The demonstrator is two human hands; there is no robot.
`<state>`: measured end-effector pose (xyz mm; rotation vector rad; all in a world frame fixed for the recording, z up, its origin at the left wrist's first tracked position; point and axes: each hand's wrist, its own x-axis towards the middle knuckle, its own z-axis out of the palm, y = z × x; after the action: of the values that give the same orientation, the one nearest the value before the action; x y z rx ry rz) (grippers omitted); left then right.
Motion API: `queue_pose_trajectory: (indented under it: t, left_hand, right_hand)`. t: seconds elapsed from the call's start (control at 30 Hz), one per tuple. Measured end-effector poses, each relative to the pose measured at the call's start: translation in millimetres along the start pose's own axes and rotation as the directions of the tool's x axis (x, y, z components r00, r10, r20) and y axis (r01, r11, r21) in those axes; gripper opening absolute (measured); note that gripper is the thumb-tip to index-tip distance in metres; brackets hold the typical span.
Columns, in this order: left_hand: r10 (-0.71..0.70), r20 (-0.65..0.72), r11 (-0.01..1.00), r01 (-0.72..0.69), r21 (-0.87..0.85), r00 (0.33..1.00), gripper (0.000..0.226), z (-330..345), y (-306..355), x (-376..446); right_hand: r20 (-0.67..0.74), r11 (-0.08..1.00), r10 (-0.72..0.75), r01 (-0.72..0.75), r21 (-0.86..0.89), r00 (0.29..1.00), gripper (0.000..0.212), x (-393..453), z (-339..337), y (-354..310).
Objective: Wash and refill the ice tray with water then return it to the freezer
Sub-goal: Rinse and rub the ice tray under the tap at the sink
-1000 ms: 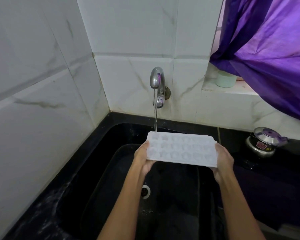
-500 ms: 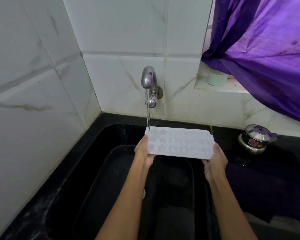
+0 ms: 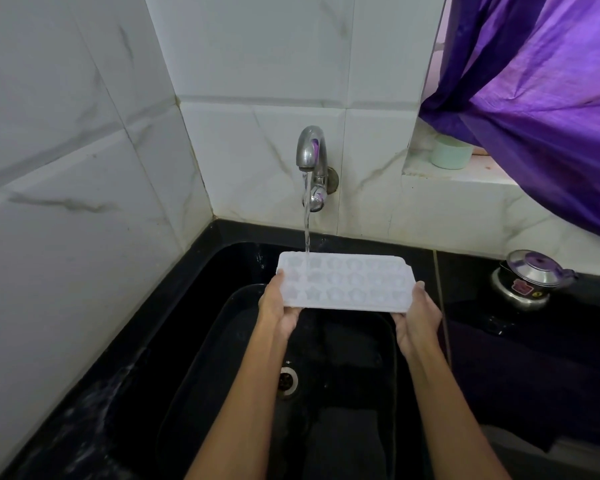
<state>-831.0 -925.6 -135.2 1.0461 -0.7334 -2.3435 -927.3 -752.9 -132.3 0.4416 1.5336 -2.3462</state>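
White marble-tiled corner, black sink [image 3: 201, 341]. Chrome tap [image 3: 310, 150] at twelve o'clock streams into white plastic star-celled ice tray [image 3: 347, 284]; left hand [image 3: 278, 306] and right hand [image 3: 418, 318] grip its ends, fingers curled underneath. Filling step; next, shift tray so remaining cells fill.

You are finding open room below the ice tray [image 3: 343, 285] over the sink [image 3: 201, 358]; the tap [image 3: 311, 157] is crowding the far side, the left wall [image 3: 66, 202] is closing in, and the pot [image 3: 529, 284] is blocking the right.

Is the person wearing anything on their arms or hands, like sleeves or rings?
No. Both forearms are bare right down to the frame's bottom edge. The left hand and right hand show no gloves, rings, watch or bracelets.
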Motion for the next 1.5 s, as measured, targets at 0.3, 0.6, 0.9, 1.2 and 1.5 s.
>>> queue_pose_trajectory:
  t: [0.3, 0.6, 0.9, 1.2, 1.5]
  left_hand:
    - [0.009, 0.007, 1.0, -0.009, 0.003, 1.0, 0.037, -22, 1, -10]
    - [0.032, -0.048, 0.998, -0.035, -0.061, 0.998, 0.037, -48, 4, -23]
    - [0.109, -0.042, 0.988, -0.112, -0.103, 0.993, 0.033, -61, 20, -39]
    - [0.125, -0.167, 0.982, -0.146, -0.118, 0.978, 0.034, -83, 44, -36]
    - [0.198, -0.302, 0.972, -0.226, -0.059, 0.933, 0.019, -103, 59, -38]
  right_hand:
    - [0.043, 0.999, 0.022, -0.021, -0.028, 0.999, 0.03, -7, 8, 9]
    - [0.07, 0.995, 0.063, -0.057, -0.081, 0.996, 0.029, -18, 10, 26]
    - [0.138, 0.994, 0.064, -0.051, -0.092, 0.988, 0.024, -27, 32, 35]
    - [0.206, 0.989, 0.124, -0.103, -0.109, 0.971, 0.031, -36, 56, 50]
    - [0.263, 0.972, 0.163, -0.109, -0.206, 0.951, 0.028, -39, 79, 68]
